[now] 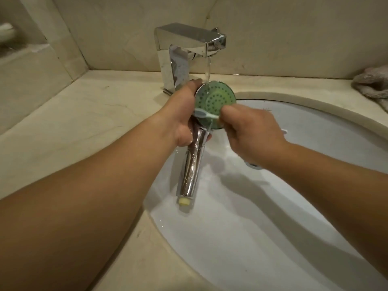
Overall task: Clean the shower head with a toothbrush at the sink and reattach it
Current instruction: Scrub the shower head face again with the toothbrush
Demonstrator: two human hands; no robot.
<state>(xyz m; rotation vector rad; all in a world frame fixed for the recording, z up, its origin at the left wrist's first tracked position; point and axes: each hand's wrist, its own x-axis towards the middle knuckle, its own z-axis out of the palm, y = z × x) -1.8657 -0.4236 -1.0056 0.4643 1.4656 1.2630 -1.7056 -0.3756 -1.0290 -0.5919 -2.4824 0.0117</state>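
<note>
Right now I am in the middle of the cleaning part. My left hand [184, 114] is wrapped tight around the shower head [216, 101], just under its round green face, and holds it over the sink [315, 127]. My right hand [252, 131] is closed on the toothbrush [206, 115], and the brush end lies across the low part of the green face. Water runs from the tap [189, 49] and lands on the top edge of the face.

I think the scrubbing is not done yet, since the brush is on the face and the water is on. After that I must turn off the tap and put the shower head back on its hose. No hose shows here, so that part is all left to do.

The sink holds only a thin sheet of running water; I see nothing else in it. A cloth [371, 85] lies on the surface at the far right.
</note>
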